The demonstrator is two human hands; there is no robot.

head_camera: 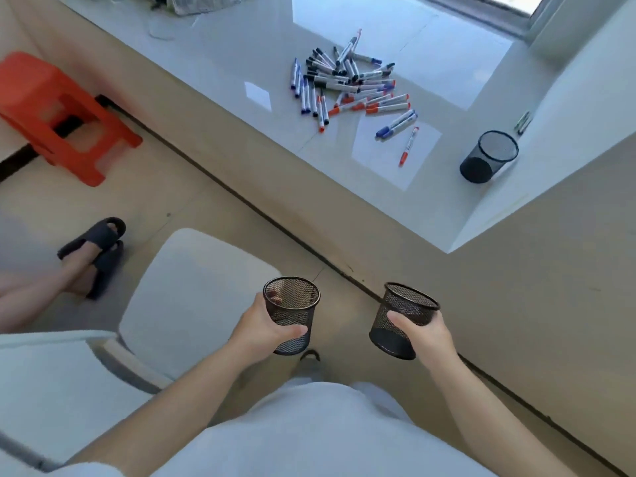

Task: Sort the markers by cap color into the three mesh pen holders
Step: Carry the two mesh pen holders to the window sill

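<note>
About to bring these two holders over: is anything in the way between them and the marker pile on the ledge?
Nothing visible blocks the way. The left hand and right hand each hold a mesh holder over bare floor; the ledge before the markers is open. The third holder stands off to the right.

no readable text, brand or number was found anywhere. printing on the barrels of the markers [347, 82] was too blurred to be read.
</note>
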